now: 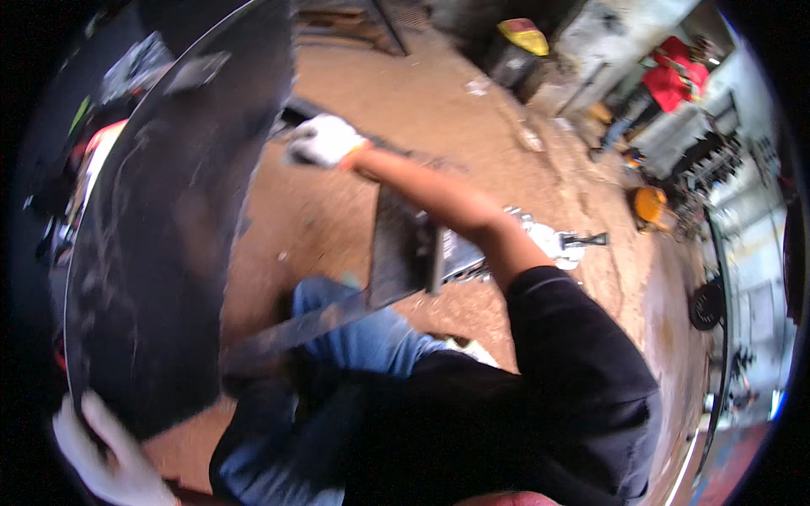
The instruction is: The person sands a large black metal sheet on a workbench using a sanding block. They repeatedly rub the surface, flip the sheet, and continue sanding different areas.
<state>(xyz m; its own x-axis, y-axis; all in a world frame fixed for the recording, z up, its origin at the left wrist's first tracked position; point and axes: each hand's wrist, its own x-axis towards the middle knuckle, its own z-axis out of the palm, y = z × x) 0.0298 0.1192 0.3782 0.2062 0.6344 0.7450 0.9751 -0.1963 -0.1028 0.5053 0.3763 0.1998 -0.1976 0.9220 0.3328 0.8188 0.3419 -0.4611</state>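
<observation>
A large dark sheet (pixel 181 211), scuffed and slightly curved in view, fills the left side. My left hand (pixel 110 455), in a white glove, grips the sheet's near left corner, thumb on one side of the edge and fingers on the other. Stretched forward, my right hand (pixel 325 141) wears a white glove too. Its fingers are curled close to the sheet's right edge, beside a dark bar (pixel 308 110); motion blur hides what they hold. A flat metal strip (pixel 295 331) and a dark metal plate (pixel 398 249) stand under my right arm, by my knee.
A shiny silvery object with a black handle (pixel 584 240) is on the brown floor right of my arm. Farther off are a dark bin with a yellow top (pixel 523 38), a yellow container (pixel 650 204), metal parts (pixel 713 160) and a person in red (pixel 675 80).
</observation>
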